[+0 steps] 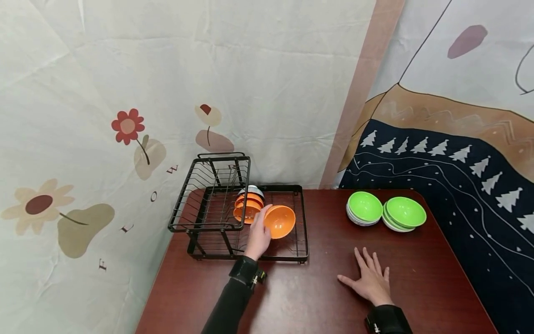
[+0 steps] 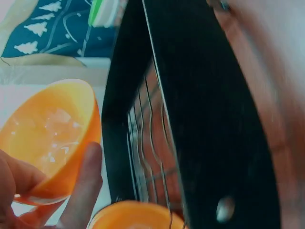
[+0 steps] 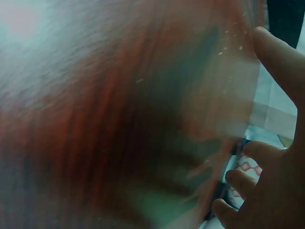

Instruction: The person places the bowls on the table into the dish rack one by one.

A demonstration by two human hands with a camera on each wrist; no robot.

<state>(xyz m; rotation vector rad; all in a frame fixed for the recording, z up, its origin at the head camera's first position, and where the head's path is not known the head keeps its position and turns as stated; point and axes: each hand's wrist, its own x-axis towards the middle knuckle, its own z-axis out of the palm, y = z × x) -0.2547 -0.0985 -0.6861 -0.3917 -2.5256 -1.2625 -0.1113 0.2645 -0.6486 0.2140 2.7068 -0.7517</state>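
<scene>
An orange bowl [image 1: 280, 222] is gripped at its left rim by my left hand [image 1: 259, 237], over the right part of a black dish rack [image 1: 306, 232]. In the left wrist view, the thumb lies inside the tilted bowl [image 2: 57, 129] and a finger supports its outside. More orange bowls [image 1: 249, 211] stand in the rack just left of the hand, with a white bowl [image 1: 252, 189] behind them. My right hand [image 1: 372, 283] is spread with straight fingers over the brown table, in front of two bowl stacks; it holds nothing.
At the back right stand two bowl stacks, each topped by a green bowl [image 1: 365, 206], with white rims beneath. The rack's upper wire tier [image 1: 208, 195] rises on the left. A printed cloth [image 1: 267, 93] hangs behind the brown table [image 1: 308, 297].
</scene>
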